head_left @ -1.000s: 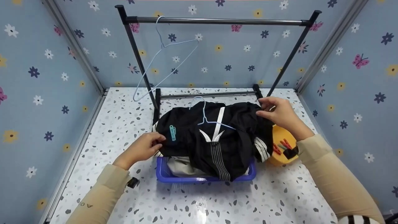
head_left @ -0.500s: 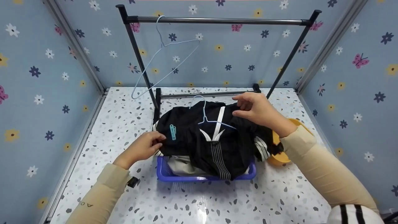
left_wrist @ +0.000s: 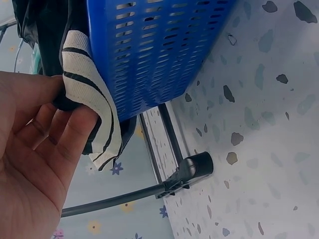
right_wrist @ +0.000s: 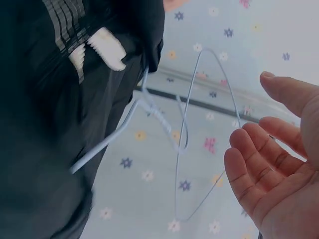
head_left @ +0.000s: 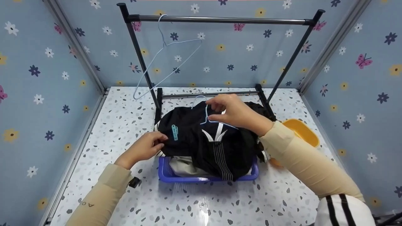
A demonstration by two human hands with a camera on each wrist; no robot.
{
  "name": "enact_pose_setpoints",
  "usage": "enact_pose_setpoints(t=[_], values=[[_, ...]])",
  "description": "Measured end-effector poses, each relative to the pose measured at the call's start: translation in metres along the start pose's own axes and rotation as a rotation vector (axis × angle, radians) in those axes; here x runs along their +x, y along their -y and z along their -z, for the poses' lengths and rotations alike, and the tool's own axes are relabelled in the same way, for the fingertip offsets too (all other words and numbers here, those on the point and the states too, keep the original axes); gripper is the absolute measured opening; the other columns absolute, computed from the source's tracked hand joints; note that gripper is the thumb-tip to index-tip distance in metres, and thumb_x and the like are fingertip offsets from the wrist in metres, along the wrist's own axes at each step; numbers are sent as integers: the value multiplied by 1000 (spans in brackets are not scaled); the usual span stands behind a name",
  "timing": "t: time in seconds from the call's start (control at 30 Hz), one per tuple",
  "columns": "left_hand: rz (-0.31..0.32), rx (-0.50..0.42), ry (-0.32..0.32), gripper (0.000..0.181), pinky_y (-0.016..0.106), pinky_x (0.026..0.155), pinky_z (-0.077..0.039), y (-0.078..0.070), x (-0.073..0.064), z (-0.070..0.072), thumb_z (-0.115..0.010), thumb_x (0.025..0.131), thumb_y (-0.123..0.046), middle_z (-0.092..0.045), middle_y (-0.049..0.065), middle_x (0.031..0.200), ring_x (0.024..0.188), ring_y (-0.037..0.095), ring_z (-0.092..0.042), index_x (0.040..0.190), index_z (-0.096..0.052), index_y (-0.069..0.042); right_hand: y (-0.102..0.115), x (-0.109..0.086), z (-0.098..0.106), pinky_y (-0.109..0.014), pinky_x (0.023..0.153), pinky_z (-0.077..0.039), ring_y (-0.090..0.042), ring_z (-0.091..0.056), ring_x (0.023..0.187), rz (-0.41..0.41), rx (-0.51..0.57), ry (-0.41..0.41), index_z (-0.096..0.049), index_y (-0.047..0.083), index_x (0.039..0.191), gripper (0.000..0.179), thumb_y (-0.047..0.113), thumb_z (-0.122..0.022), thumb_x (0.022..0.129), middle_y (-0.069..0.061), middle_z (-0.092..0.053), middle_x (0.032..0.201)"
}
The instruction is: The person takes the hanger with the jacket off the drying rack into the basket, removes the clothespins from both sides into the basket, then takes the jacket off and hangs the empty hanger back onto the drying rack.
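Note:
A black garment [head_left: 185,119] with white trim is spread over a blue basket [head_left: 205,180]. My left hand [head_left: 143,147] pinches the garment's left edge; the left wrist view shows a cream cuff with dark stripes [left_wrist: 82,92] between thumb and fingers. A light blue wire hanger [head_left: 230,126] sits partly inside the garment, its hook standing out at the top. Beside that hook is my right hand [head_left: 237,113], thumb and fingers apart. In the right wrist view a gap separates this hand [right_wrist: 279,164] from the hanger [right_wrist: 107,143]. A teal clothespin [head_left: 175,132] lies on the black cloth.
Behind the basket stands a black clothes rack [head_left: 226,20]. Another blue wire hanger [head_left: 183,41] hangs from its top bar at the left. A yellow container [head_left: 309,133] stands at the right, partly hidden by my right arm. Pale-coloured cloth [head_left: 185,167] shows inside the basket.
My right hand has moved left from the garment's right side, across the black cloth, to the hanger's hook. My left hand has stayed at the left edge.

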State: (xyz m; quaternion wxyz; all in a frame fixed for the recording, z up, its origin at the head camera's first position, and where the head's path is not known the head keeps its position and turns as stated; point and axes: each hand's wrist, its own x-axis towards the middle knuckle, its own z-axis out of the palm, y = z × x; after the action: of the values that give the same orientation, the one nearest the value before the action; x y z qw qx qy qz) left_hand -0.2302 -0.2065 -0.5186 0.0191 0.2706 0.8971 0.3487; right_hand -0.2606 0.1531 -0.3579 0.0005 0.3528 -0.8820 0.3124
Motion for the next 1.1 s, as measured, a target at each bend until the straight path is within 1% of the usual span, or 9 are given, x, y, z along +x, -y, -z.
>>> enact_pose_setpoints(t=[0.17, 0.33, 0.5, 0.63, 0.73, 0.83, 1.1], values=[[-10, 4, 0, 21, 54, 91, -63, -1, -2, 3, -68, 100, 7, -80, 24, 116, 96, 30, -73, 119, -77, 8, 15, 15, -12, -52, 101, -66, -39, -77, 111, 3, -8, 64, -75, -3, 139, 46, 14, -88, 98, -24, -80, 120], [-32, 16, -11, 20, 50, 89, -63, -4, -3, 6, -69, 99, 8, -80, 22, 113, 95, 28, -72, 117, -78, 7, 21, 26, -27, -51, 107, -63, -39, -77, 117, 13, -19, 121, -73, -2, 142, 49, 18, -87, 100, -23, -80, 124], [-38, 14, -13, 19, 49, 89, -63, -6, -4, 8, -70, 99, 7, -80, 21, 112, 95, 27, -72, 116, -78, 6, 21, 34, -43, -49, 111, -62, -37, -77, 122, -7, -23, 170, -73, 0, 144, 51, 22, -86, 100, -22, -80, 129], [-38, -3, -21, 17, 43, 85, -62, -8, -4, 10, -70, 100, 7, -80, 18, 109, 92, 23, -70, 114, -79, 4, 19, 39, -56, -48, 113, -62, -36, -77, 124, -18, 5, 192, -72, -1, 145, 52, 22, -86, 101, -23, -80, 134], [-36, -22, -29, 16, 39, 82, -60, -7, -3, 10, -70, 101, 7, -79, 16, 108, 90, 19, -67, 113, -79, 2, 17, 44, -65, -47, 113, -62, -37, -77, 124, -27, 25, 201, -72, -3, 143, 52, 22, -87, 100, -23, -80, 134], [-28, -42, -26, 16, 37, 82, -58, -8, -2, 10, -70, 102, 6, -79, 15, 109, 91, 17, -66, 114, -79, 0, 16, 48, -74, -46, 113, -62, -36, -77, 124, -49, 34, 219, -72, -4, 143, 52, 22, -87, 100, -22, -80, 134], [-14, -83, -18, 16, 33, 83, -57, -7, -2, 11, -70, 102, 5, -79, 15, 110, 92, 15, -66, 113, -79, -1, 14, 61, -92, -45, 116, -60, -35, -75, 128, -107, -8, 270, -68, -3, 148, 59, 28, -86, 101, -21, -79, 136]])
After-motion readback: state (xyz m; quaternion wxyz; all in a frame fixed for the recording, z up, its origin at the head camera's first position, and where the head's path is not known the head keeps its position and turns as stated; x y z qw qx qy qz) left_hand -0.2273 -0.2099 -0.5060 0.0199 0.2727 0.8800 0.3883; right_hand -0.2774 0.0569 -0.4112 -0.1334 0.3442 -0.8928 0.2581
